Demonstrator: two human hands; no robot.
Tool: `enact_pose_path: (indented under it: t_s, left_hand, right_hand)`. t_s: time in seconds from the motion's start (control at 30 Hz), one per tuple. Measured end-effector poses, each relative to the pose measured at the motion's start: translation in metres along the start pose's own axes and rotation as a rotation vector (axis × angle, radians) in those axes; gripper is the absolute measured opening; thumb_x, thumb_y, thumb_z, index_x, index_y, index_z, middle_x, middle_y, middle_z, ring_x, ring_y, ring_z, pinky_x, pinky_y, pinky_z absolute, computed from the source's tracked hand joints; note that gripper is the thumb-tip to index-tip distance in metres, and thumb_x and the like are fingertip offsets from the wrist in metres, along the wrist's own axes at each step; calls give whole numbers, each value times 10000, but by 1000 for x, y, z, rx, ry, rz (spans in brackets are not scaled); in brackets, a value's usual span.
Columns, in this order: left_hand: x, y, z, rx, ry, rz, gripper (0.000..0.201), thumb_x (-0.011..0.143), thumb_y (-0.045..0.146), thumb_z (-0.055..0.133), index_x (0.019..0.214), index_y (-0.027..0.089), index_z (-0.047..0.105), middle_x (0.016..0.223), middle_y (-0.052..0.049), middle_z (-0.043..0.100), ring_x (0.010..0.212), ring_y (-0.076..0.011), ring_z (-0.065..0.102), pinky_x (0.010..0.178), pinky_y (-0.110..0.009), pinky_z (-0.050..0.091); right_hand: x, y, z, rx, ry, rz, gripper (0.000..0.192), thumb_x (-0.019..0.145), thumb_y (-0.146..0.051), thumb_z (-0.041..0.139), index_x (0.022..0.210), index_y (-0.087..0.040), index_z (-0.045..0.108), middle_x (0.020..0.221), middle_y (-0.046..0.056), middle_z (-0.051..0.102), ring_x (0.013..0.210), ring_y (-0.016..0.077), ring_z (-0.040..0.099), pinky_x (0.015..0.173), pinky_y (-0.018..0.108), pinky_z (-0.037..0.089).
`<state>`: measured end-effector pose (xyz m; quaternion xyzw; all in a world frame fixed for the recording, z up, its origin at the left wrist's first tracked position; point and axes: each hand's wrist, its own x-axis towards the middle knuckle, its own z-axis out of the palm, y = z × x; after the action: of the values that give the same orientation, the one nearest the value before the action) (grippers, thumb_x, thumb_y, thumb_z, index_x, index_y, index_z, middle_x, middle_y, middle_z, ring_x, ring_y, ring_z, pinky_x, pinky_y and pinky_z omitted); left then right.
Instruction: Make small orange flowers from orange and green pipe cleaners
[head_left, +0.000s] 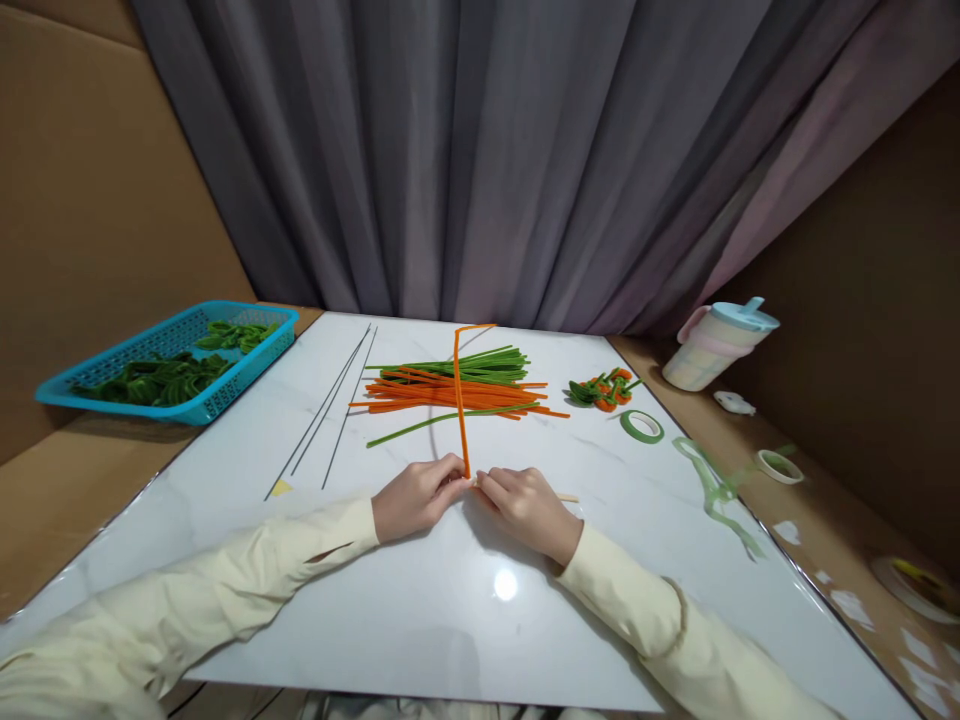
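A long orange pipe cleaner [460,400] rises from between my hands, its upper end bent over to the right. At its lower end, my left hand [421,495] is closed in a pinch. My right hand [531,508] is beside it, fingers closed around a thin pale wooden stick [570,498] whose end sticks out to the right. Fingers hide where stick and pipe cleaner meet. Beyond my hands lie a pile of orange pipe cleaners [487,396] and a green bundle [495,366], with a single green pipe cleaner [405,430] in front.
Left, a blue basket [202,410] holds green pieces; thin dark wires [341,420] lie nearby. At right are small orange-and-green pieces [606,390], green tape [642,427], a loose green strip [709,490] and a lidded cup [712,345]. A grey curtain [450,150] hangs behind.
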<state>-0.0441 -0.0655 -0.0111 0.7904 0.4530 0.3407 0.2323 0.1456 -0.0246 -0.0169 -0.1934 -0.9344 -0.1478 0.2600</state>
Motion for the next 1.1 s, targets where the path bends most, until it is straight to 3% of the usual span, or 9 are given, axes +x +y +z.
enact_pose_path:
  t_s: [0.13,0.23,0.53,0.83,0.97,1.1]
  left_hand:
    - [0,-2,-1,-49,-6,-26,136,894,266,442,795,188,494,633,28,543,534,-100,471,543,-200,378]
    - [2,-2,-2,-123,-6,-48,179,881,291,451,749,178,494,599,31,522,511,-94,434,520,-199,356]
    - [7,1,-5,-371,-65,-151,209,847,330,523,731,158,502,553,34,527,479,-84,482,483,-185,382]
    - [7,0,-2,-368,-34,-158,241,853,356,517,718,157,495,539,29,531,465,-85,495,478,-183,390]
    - [6,1,-3,-286,-14,-118,222,866,326,493,720,159,504,547,25,540,478,-85,486,488,-182,377]
    - [4,2,-3,-216,-6,-62,194,875,287,477,730,163,508,563,29,537,494,-84,465,500,-184,369]
  right_hand:
    - [-2,0,-1,-77,2,-109,171,913,-76,386,887,-90,555,615,23,525,524,135,502,435,269,256]
    - [-3,0,-1,-121,1,-186,184,891,-37,386,1000,-38,533,640,41,539,526,146,516,409,271,302]
    - [-3,1,-1,-189,14,-265,248,873,5,336,1027,-15,529,629,58,549,515,154,522,373,282,342]
    - [0,3,-2,-121,-26,-177,168,916,-68,371,906,-88,538,630,32,535,527,135,509,424,267,277]
    - [1,0,-1,-88,-14,-81,255,949,-139,369,729,-147,498,568,1,494,489,116,463,451,274,205]
    - [2,-3,0,-66,15,-26,335,968,-158,315,676,-159,478,552,-4,489,478,112,447,474,285,180]
